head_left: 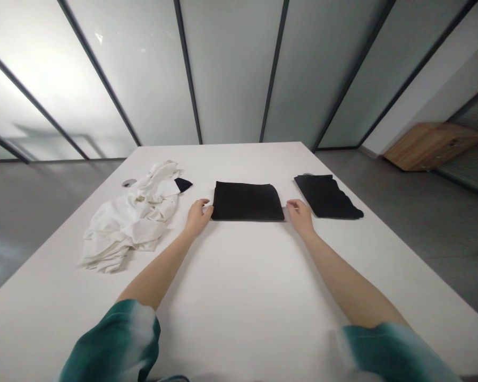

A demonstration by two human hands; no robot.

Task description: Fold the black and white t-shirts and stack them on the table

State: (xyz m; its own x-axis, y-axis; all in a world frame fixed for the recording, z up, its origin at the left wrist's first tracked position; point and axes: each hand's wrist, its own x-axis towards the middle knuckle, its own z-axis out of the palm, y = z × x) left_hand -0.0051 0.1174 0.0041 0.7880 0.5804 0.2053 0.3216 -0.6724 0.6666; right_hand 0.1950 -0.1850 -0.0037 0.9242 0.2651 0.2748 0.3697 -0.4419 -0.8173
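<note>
Folded black cloth [247,201] squared at mid-counter [247,276], framed by both hands: left hand [198,216] half-curled, fingertips at the near corner; right hand [300,216] loosely open just beside the other corner. No grip, as if only aligning edges. Second black fold [326,196] nearby, right; crumpled white garment [129,217] set apart, left.

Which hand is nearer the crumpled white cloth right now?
Left. The left hand is to the right of the crumpled white cloth, with a gap between them; the right hand is farther off, beyond the folded black cloth.
</note>
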